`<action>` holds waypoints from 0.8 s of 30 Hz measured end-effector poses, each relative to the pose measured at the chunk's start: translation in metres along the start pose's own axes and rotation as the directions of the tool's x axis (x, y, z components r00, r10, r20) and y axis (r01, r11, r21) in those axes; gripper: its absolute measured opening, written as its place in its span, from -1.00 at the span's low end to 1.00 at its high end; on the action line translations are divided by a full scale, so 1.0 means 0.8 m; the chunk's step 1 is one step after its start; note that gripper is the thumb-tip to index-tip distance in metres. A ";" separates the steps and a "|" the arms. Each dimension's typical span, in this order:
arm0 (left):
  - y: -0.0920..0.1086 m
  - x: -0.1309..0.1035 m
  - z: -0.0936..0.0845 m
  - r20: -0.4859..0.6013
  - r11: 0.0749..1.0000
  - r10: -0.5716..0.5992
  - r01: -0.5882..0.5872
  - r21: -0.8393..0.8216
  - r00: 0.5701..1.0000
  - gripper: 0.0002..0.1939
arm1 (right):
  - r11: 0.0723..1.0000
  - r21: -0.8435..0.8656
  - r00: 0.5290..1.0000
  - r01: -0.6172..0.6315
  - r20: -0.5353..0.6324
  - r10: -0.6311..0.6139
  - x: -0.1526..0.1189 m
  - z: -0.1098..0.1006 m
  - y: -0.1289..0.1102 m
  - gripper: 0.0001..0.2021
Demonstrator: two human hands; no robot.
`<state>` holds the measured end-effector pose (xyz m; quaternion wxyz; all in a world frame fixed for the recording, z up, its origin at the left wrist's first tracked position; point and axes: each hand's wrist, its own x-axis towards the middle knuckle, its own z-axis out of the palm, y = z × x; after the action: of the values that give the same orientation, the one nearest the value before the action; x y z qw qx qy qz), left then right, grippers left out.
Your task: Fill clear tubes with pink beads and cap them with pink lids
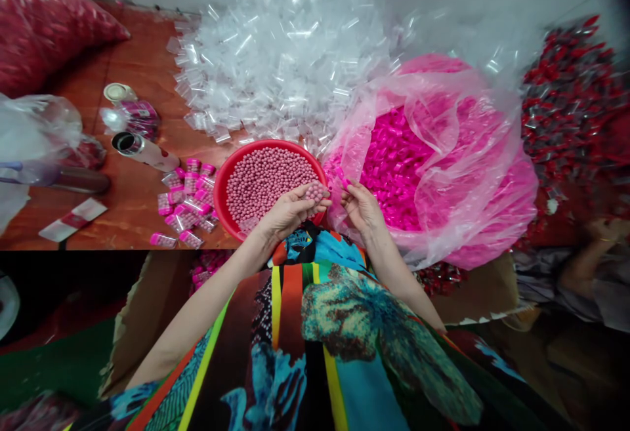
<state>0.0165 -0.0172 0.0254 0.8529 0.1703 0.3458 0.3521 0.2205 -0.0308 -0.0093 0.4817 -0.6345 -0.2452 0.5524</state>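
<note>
My left hand (298, 206) is closed round a small clear container filled with pink beads (315, 191), at the right rim of a red bowl (219, 203). Loose pink beads (268, 178) lie heaped in that bowl. Between the thumb and fingers of my right hand (363, 206) is a bright pink cap (344, 180), a short way right of the container. Just beyond that hand, a large clear plastic bag (455, 175) lies open, full of pink caps (388, 162).
Clear empty containers (280, 57) form a large pile at the back. Several filled, pink-capped containers (189, 201) lie left of the bowl, near a cup (142, 150). Red-capped pieces (566, 96) are heaped at the right, where another person's arm (590, 254) shows.
</note>
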 end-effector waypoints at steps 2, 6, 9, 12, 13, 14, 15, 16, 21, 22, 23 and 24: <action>0.001 0.001 0.001 0.000 1.000 -0.007 0.007 -0.015 1.000 -0.69 | 0.990 0.132 0.998 -0.048 -0.022 0.051 0.001 -0.001 -0.001 -0.91; 0.002 0.002 0.001 -0.001 0.999 -0.029 0.029 -0.022 1.000 -0.75 | 0.963 0.259 0.997 -0.079 -0.005 0.083 0.003 -0.002 0.000 -0.90; 0.003 0.003 -0.001 -0.016 0.999 -0.039 0.039 -0.008 0.999 -0.75 | 0.940 0.329 0.995 -0.087 -0.021 0.100 0.004 -0.001 0.002 -0.84; 0.003 0.004 -0.002 -0.039 0.999 -0.043 0.043 -0.001 0.998 -0.71 | 0.894 0.435 0.991 -0.103 -0.031 0.129 0.003 0.001 0.004 -0.76; 0.003 0.004 -0.003 -0.043 0.999 -0.043 0.043 -0.002 0.998 -0.70 | 0.882 0.459 0.990 -0.109 -0.028 0.138 0.003 0.002 0.004 -0.76; 0.003 0.004 -0.003 -0.047 0.999 -0.044 0.044 -0.004 0.998 -0.70 | 0.872 0.476 0.989 -0.116 -0.025 0.145 0.003 0.002 0.004 -0.78; 0.003 0.005 -0.003 -0.050 0.999 -0.046 0.046 -0.006 0.998 -0.69 | 0.865 0.487 0.988 -0.120 -0.024 0.151 0.003 0.002 0.003 -0.79; 0.003 0.005 -0.003 -0.052 0.999 -0.047 0.047 -0.008 0.998 -0.69 | 0.861 0.494 0.988 -0.123 -0.025 0.155 0.002 0.002 0.003 -0.81; 0.002 0.006 -0.002 -0.053 0.999 -0.045 0.044 -0.020 0.998 -0.72 | 0.853 0.505 0.986 -0.132 -0.018 0.163 0.003 0.000 0.004 -0.83; 0.001 0.005 -0.002 -0.049 0.999 -0.044 0.043 -0.018 0.998 -0.72 | 0.856 0.500 0.986 -0.132 -0.020 0.165 0.003 -0.001 0.005 -0.83; 0.000 0.005 -0.002 -0.041 0.999 -0.044 0.043 -0.010 0.998 -0.73 | 0.861 0.490 0.986 -0.135 -0.024 0.168 0.004 -0.002 0.007 -0.83; -0.001 0.004 -0.002 -0.035 0.999 -0.042 0.042 0.002 0.999 -0.74 | 0.867 0.478 0.985 -0.139 -0.026 0.172 0.004 -0.003 0.009 -0.83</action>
<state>0.0172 -0.0151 0.0225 0.8537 0.1580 0.3647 0.3365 0.2219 -0.0315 -0.0173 0.5842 -0.5333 -0.0343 0.6108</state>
